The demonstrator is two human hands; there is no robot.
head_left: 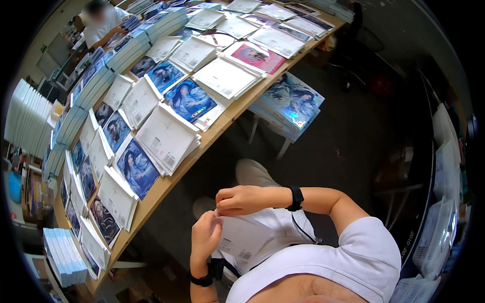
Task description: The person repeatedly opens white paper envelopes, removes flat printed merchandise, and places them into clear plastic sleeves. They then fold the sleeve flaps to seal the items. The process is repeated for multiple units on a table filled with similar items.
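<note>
Above my lap I have a flat white printed packet (245,235) with a small barcode near its lower corner. My left hand (203,236) is closed on its left edge, thumb on top. At the packet's upper corner my right hand (242,199) is closed, its fingertips pinched close beside the left hand's. The fingers hide just what is pinched there. Beyond my hands, the long wooden table (174,184) carries rows of similar white packets (166,136) and blue illustrated cards (137,169), overlapping in stacks.
Stacked blue-white boxes (108,70) line the table's far side. A box with shiny blue artwork (295,103) stands on a stool beyond my knees. Clear plastic bins (437,237) stand at right. Another person (101,30) sits at the far left, beyond the table.
</note>
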